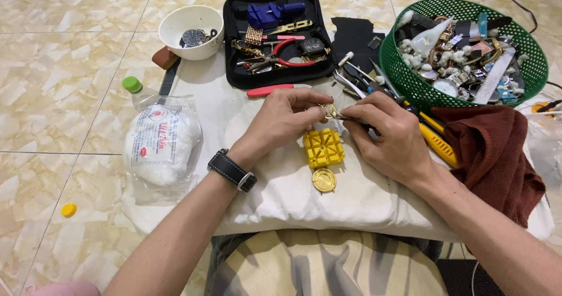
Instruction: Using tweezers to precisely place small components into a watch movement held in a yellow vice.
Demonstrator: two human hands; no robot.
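Note:
My left hand [285,122], with a black wristwatch on its wrist, pinches a small gold watch part [329,110] between thumb and fingers. My right hand [391,133] holds thin metal tweezers [345,117] whose tip touches that part. Just below the hands a yellow plastic watch holder block [323,148] rests on the white cloth-covered board [281,196]. A round gold watch case back [324,179] lies in front of the block.
A black open tool case [275,35] with pliers and tools lies at the back. White bowl [191,31] of parts back left, green basket [465,50] of watches back right. Maroon cloth [497,149] right, bag of cotton [161,146] left, red-handled tool [275,89].

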